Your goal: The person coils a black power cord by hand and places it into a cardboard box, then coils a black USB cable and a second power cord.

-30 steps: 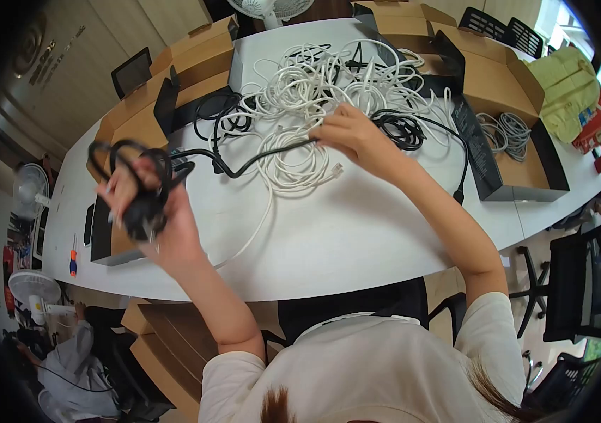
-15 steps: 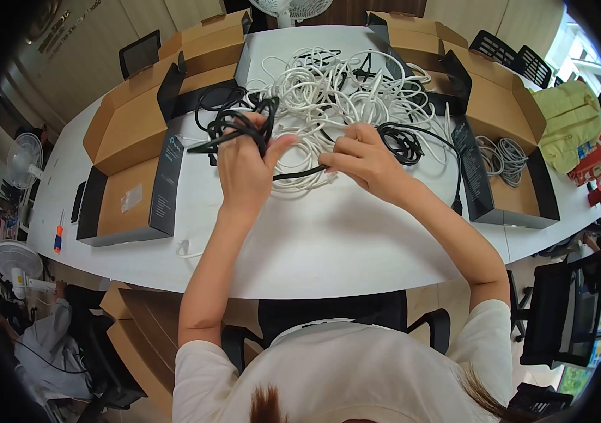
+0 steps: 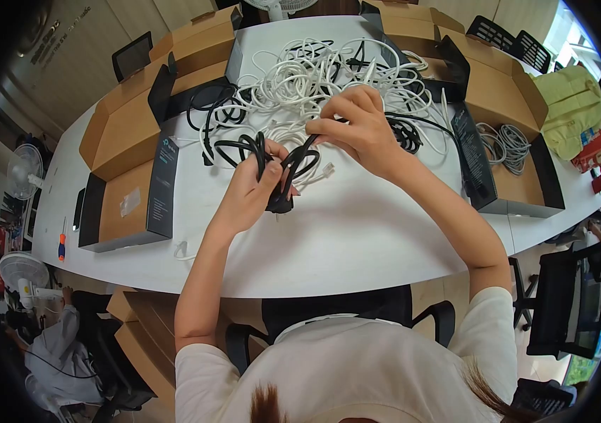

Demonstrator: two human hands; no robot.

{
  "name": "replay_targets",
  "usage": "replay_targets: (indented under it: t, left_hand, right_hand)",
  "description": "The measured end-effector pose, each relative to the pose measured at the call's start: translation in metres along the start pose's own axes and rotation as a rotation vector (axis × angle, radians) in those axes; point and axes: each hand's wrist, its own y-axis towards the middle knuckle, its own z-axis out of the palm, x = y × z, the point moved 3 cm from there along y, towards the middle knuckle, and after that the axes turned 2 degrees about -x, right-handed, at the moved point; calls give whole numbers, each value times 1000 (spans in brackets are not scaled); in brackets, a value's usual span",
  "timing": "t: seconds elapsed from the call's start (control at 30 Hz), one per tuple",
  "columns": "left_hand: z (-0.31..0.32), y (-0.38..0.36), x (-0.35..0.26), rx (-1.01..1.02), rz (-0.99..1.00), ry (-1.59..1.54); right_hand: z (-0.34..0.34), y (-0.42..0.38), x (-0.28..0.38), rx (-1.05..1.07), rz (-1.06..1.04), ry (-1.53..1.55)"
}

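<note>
A looped black cable is held above the white table. My left hand is closed around its coils, and a black end piece hangs below the fingers. To the right and slightly higher, my right hand pinches a strand of the same cable between thumb and finger. Behind both hands lies a tangled heap of white cables. A second black cable is coiled just right of my right hand, and another black cable lies at the heap's left.
Open cardboard boxes stand left and right, the right one holding a grey cable coil. A screwdriver lies at the table's left edge. A yellow-green bag sits at right. Another person is at lower left.
My left hand has turned, bringing the cable loops lower and nearer the middle. My right hand has risen slightly, pulling its strand up close to the bundle. The view has shifted a little.
</note>
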Motion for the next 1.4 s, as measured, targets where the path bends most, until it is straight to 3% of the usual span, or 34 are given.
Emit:
replay_targets:
  t: [0.1, 0.17, 0.23, 0.27, 0.37, 0.43, 0.5, 0.53, 0.63, 0.67, 0.77, 0.83, 0.9, 0.93, 0.97, 1.03, 1.1, 1.13, 1.23, 1.3, 1.4]
  left_hand:
    - [6, 2, 2, 90, -63, -220]
    - [14, 0, -6, 91, -151, -33]
    - [21, -3, -5, 149, -244, -50]
    - [25, -5, -11, 81, -263, -113]
    - [19, -4, -7, -81, -224, -236]
    - [10, -4, -6, -24, -114, -364]
    - [4, -8, -12, 13, -63, -646]
    - [1, -8, -14, 127, 4, -810]
    - [-9, -10, -39, 128, 108, -1270]
    - [-13, -10, -51, 153, 113, -1460]
    - [-32, -5, -84, 115, 126, -1870]
    - [-71, -3, -90, -174, 480, -1719]
    - [-112, -12, -102, -449, 624, -1472]
    - [-127, -14, -109, -411, 553, -1427]
    - [-143, -20, -105, -743, 561, -1259]
    - [-154, -13, -104, -869, 645, -995]
    - [-130, -6, -106, -1203, 812, -606]
    - [-115, -4, -107, -1283, 779, -487]
    - [-98, 10, -87, -1375, 722, -55]
    - [-89, 16, -70, -1042, 694, 269]
    - [-71, 18, -37, -798, 434, 667]
  right_hand:
    - [5, 5, 0, -31, -5, 12]
    - [8, 8, 0, -31, 12, 44]
    - [8, 11, -2, -19, 53, 97]
    - [8, 11, -2, -18, 28, 77]
    - [12, 5, -11, -41, 56, -10]
    - [9, -3, -20, -9, 127, -127]
    - [4, -14, -33, 20, 216, -244]
    - [-2, -18, -40, 43, 275, -245]
    - [-9, -41, -59, 49, 496, -99]
    - [-12, -42, -59, -46, 455, -49]
    - [-13, -50, -64, 215, 591, -113]
    - [-15, -56, -70, 176, 509, -179]
    - [-19, -58, -71, 187, 384, -185]
    - [-21, -59, -67, 221, 304, -161]
    - [-23, -59, -61, 253, 222, -138]
    - [-25, -46, -33, 258, 8, -175]
    - [-27, -33, -6, 242, -153, -127]
    - [-27, -29, 6, 212, -197, -83]
    - [-31, -19, 33, 63, -358, -81]
    - [-46, -5, 44, -9, -397, -117]
    - [-68, 14, 50, -109, -440, -149]
